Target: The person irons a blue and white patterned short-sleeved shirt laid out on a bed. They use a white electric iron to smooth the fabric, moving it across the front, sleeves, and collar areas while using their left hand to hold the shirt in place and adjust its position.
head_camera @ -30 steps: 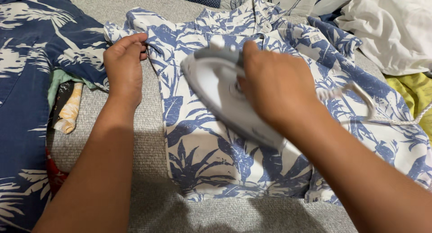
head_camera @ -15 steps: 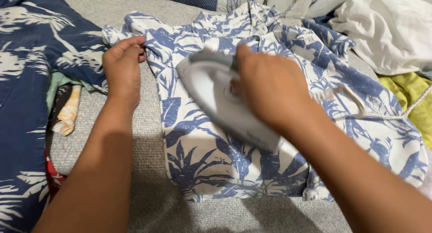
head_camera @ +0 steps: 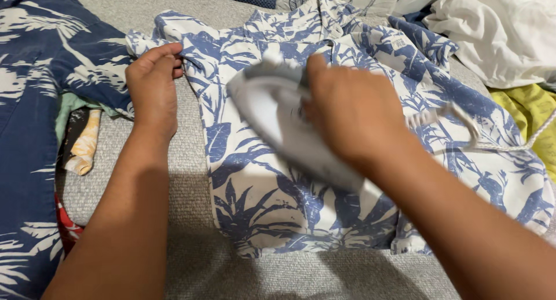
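A white shirt with a blue leaf print lies spread flat on a grey woven surface. My right hand grips the handle of a white clothes iron, whose soleplate rests on the shirt's middle; the iron is blurred. Its white cord trails off to the right over the shirt. My left hand pinches the shirt's left sleeve edge against the grey surface, fingers closed on the cloth.
A dark blue garment with white leaf print lies at the left, over small yellow, green and red cloths. White fabric is piled at the top right, with a yellow-green cloth below it.
The iron has slid a little up and left across the shirt with my right hand. My left hand still holds the sleeve edge in the same spot.
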